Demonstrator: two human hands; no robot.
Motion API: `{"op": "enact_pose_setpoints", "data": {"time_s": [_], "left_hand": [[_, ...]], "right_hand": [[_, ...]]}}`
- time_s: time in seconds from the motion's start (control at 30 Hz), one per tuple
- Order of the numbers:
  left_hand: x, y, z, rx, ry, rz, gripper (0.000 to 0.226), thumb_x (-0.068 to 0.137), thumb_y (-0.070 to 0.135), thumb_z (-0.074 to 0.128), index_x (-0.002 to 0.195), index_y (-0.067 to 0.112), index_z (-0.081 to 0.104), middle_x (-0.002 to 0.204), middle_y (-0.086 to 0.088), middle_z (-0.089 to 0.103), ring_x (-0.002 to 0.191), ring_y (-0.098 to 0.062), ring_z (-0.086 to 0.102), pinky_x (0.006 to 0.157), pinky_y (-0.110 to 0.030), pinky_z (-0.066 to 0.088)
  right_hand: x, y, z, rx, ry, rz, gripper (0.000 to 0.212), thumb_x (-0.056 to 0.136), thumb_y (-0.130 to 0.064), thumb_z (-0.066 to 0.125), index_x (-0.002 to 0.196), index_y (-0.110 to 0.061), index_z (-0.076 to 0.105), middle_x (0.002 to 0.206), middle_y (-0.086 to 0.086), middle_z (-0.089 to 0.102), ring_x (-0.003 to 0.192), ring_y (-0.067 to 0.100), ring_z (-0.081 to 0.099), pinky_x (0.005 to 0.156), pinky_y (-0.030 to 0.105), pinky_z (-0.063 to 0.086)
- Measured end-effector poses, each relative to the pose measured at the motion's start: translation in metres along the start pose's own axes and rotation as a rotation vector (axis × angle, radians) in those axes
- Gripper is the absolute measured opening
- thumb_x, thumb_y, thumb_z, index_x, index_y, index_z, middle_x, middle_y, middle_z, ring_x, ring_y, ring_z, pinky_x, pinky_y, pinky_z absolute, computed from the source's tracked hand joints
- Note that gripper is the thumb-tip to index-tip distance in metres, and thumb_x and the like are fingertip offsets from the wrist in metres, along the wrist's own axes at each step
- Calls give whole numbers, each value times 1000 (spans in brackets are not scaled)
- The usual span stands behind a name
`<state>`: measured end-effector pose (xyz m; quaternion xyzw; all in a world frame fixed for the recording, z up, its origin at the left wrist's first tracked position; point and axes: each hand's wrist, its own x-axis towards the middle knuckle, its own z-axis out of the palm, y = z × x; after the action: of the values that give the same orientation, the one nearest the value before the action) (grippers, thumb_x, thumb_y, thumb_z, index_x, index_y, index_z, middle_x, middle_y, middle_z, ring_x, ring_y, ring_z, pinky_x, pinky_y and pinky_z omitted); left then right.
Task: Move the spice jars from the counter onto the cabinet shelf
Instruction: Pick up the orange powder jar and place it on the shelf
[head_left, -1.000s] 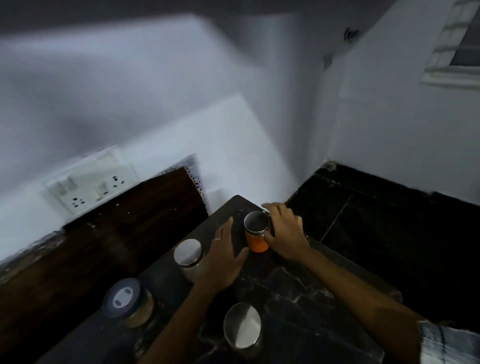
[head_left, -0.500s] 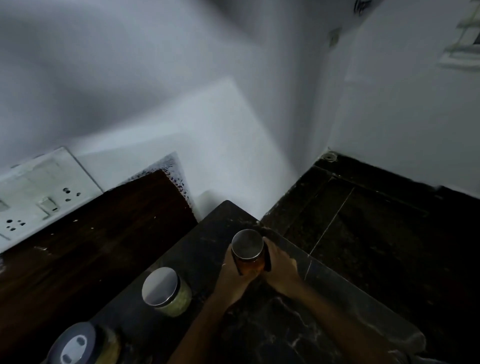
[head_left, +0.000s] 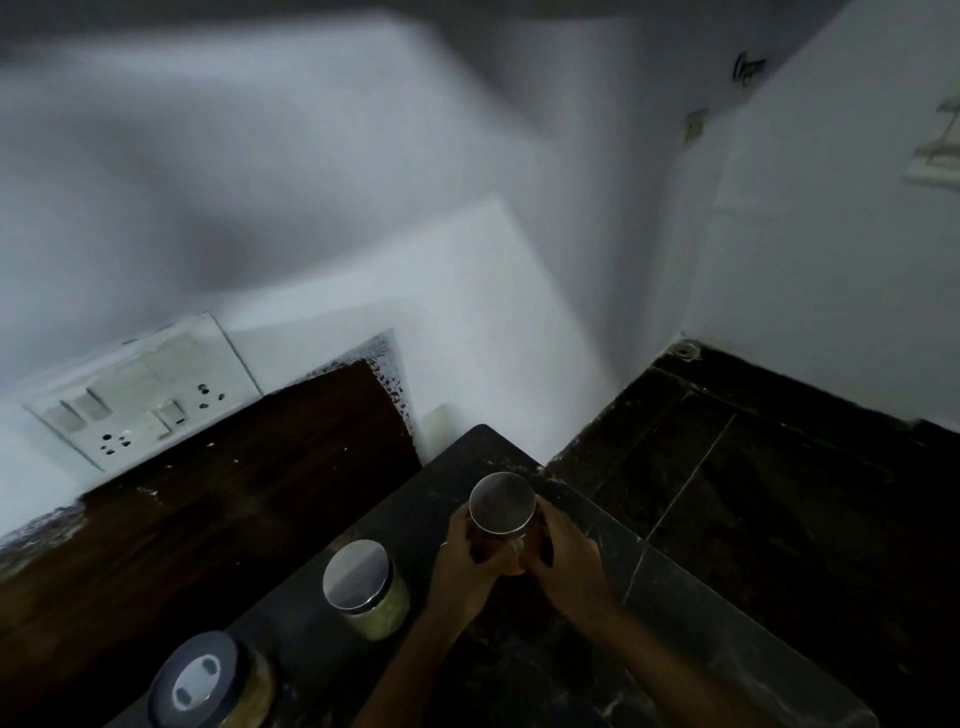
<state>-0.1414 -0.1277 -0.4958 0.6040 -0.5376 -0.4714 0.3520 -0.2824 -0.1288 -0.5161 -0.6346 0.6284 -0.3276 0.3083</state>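
A spice jar with orange contents and a steel lid (head_left: 502, 503) is held above the dark marble counter (head_left: 457, 457) near its far corner. My left hand (head_left: 462, 564) grips its left side and my right hand (head_left: 563, 558) grips its right side. A second steel-lidded jar (head_left: 358, 577) with pale yellow contents stands on the counter to the left. A third jar with a dark blue lid (head_left: 195, 680) stands at the lower left. The cabinet shelf is not in view.
A white wall with a switch and socket plate (head_left: 140, 395) rises behind a dark brown backsplash (head_left: 208, 509). Right of the counter edge lies a dark tiled floor (head_left: 779, 493). White walls meet in the corner beyond.
Both hands have closed round the orange jar and lifted it off the counter. The view has tilted upward, and a fourth steel-lidded jar near the front has dropped out of sight.
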Motion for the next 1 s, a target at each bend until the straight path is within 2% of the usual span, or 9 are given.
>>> {"op": "enact_pose_setpoints", "data": {"time_s": [0.1, 0.2, 0.3, 0.43, 0.57, 0.63, 0.7, 0.9, 1.0], "left_hand": [[-20, 27, -24, -52, 29, 59, 63, 72, 34, 77, 122, 35, 39, 127, 4, 55, 105, -1, 56, 87, -22, 50], [-38, 57, -53, -76, 104, 131, 75, 62, 54, 74, 127, 36, 43, 127, 7, 56, 111, -8, 56, 95, -33, 50], [-62, 95, -86, -111, 195, 234, 63, 61, 49, 73, 117, 43, 46, 120, 15, 55, 110, -7, 54, 89, -26, 48], [-103, 141, -126, -123, 277, 339, 79, 62, 52, 69, 133, 32, 41, 130, 10, 50, 114, -8, 50, 80, -18, 46], [-151, 185, -157, -154, 372, 457, 77, 61, 57, 66, 130, 37, 42, 121, 20, 53, 107, 0, 54, 79, -19, 51], [-175, 205, -170, -176, 428, 504, 73, 61, 57, 64, 128, 40, 41, 116, 25, 52, 101, 4, 55, 71, -13, 51], [-197, 223, -183, -183, 479, 541, 72, 61, 58, 63, 127, 43, 39, 113, 26, 51, 96, 5, 55, 66, -9, 50], [-241, 259, -213, -156, 588, 582, 65, 77, 40, 69, 134, 33, 40, 125, 12, 52, 102, -5, 56, 76, -17, 51], [-261, 271, -230, -181, 614, 587, 63, 74, 43, 68, 132, 29, 45, 131, 6, 52, 111, -15, 55, 88, -35, 55]], "right_hand": [[-7, -37, -8, 30, 61, -83, 63, 82, -53, 59, 136, -26, 41, 130, -9, 53, 123, 8, 48, 110, 39, 35], [-12, -80, -18, 56, 151, -233, 61, 75, -74, 46, 127, -43, 40, 111, -33, 47, 104, -16, 45, 98, 20, 32], [-21, -128, -25, 37, 189, -333, 71, 72, -81, 39, 130, -41, 38, 115, -23, 52, 103, -9, 43, 94, 23, 28], [-38, -191, -33, 107, 280, -442, 68, 76, -66, 50, 135, -34, 39, 120, -13, 55, 106, -2, 45, 97, 27, 32], [-64, -258, -40, 217, 349, -525, 68, 76, -62, 52, 136, -33, 39, 121, -15, 52, 109, 4, 49, 92, 12, 22], [-80, -291, -45, 277, 381, -569, 68, 76, -62, 52, 136, -34, 39, 120, -20, 48, 111, 4, 49, 92, 9, 21], [-94, -321, -50, 314, 392, -595, 71, 74, -63, 51, 137, -34, 37, 123, -17, 47, 113, 5, 46, 97, 15, 20], [-135, -385, -69, 350, 421, -695, 70, 75, -50, 55, 139, -27, 40, 119, -6, 46, 113, 14, 48, 101, 37, 41], [-151, -404, -80, 431, 268, -729, 70, 74, -55, 62, 137, -39, 35, 117, -13, 39, 116, 13, 46, 99, 35, 45]]}}
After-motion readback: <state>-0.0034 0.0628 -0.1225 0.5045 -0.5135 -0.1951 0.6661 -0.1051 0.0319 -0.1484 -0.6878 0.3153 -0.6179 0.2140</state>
